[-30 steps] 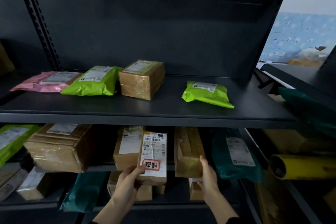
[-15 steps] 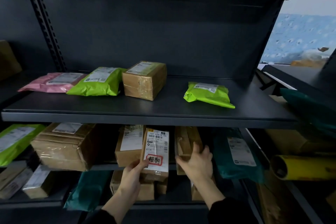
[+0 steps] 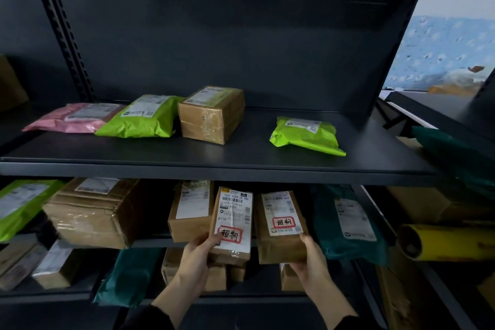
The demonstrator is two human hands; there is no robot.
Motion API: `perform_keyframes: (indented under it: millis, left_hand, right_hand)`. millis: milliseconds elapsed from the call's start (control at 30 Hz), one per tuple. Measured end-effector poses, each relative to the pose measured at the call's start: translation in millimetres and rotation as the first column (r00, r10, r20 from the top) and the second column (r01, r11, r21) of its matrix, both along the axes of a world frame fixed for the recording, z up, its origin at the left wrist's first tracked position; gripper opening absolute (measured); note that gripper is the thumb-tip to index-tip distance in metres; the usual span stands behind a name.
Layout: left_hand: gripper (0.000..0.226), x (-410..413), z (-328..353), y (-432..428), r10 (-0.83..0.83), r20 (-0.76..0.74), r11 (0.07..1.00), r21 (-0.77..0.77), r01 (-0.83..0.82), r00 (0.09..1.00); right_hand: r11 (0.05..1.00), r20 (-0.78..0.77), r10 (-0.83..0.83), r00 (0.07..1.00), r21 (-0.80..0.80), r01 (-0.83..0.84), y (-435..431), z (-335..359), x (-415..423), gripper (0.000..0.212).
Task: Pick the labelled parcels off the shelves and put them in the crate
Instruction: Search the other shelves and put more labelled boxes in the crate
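Note:
Two brown cardboard parcels, each with a red-framed handwritten sticker, are held in front of the middle shelf. My left hand (image 3: pixel 197 257) grips the bottom of the left stickered parcel (image 3: pixel 233 222). My right hand (image 3: pixel 310 260) holds the lower right corner of the right stickered parcel (image 3: pixel 280 225), whose label side faces me. A plain-labelled brown box (image 3: pixel 191 209) stands just behind them to the left. No crate is in view.
The upper shelf (image 3: pixel 214 166) carries a pink mailer (image 3: pixel 75 116), two green mailers (image 3: pixel 144 116) (image 3: pixel 305 134) and a brown box (image 3: pixel 211 114). A large taped carton (image 3: pixel 91 211) and a teal mailer (image 3: pixel 348 222) flank my hands. A yellow roll (image 3: pixel 450 242) lies right.
My right hand has pulled the second box out from the middle shelf and turned it, so its label and red sticker now face me. The left hand kept hold of its parcel.

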State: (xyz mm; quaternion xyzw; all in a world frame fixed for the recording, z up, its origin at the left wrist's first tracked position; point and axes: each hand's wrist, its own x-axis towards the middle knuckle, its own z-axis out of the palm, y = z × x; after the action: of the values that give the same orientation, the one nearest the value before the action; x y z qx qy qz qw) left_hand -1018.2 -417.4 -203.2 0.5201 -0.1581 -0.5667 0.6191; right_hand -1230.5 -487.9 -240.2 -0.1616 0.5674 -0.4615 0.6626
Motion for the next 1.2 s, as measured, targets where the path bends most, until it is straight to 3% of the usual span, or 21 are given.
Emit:
perform_keyframes:
  millis: [233, 533, 967, 1200]
  left_hand:
    - [0.024, -4.9, -2.7, -0.8, -0.017, -0.025, 1.0, -0.003, 0.017, 1.0]
    - [0.018, -20.8, 2.4, -0.4, -0.008, -0.001, 1.0, -0.024, 0.008, 1.0]
    - [0.027, -38.5, -8.8, 35.8, 0.052, -0.012, 0.999, 0.003, -0.052, 0.999]
    - [0.031, -14.6, -4.3, 77.8, 0.081, 0.052, 0.997, 0.003, -0.081, 0.995]
  right_hand:
    - [1.0, 0.024, 0.02, 1.0, -0.015, -0.02, -0.7, -6.7, -5.8, 0.034]
    - [0.996, -0.103, 0.056, 0.993, -0.068, -0.064, 11.6, -8.1, -19.6, 0.032]
    - [0.95, -0.157, 0.139, 0.978, -0.259, -0.177, 46.4, 0.7, -39.3, 0.028]
    - [0.907, -0.125, 0.224, 0.967, -0.336, -0.254, 79.6, 16.0, -11.0, 0.026]
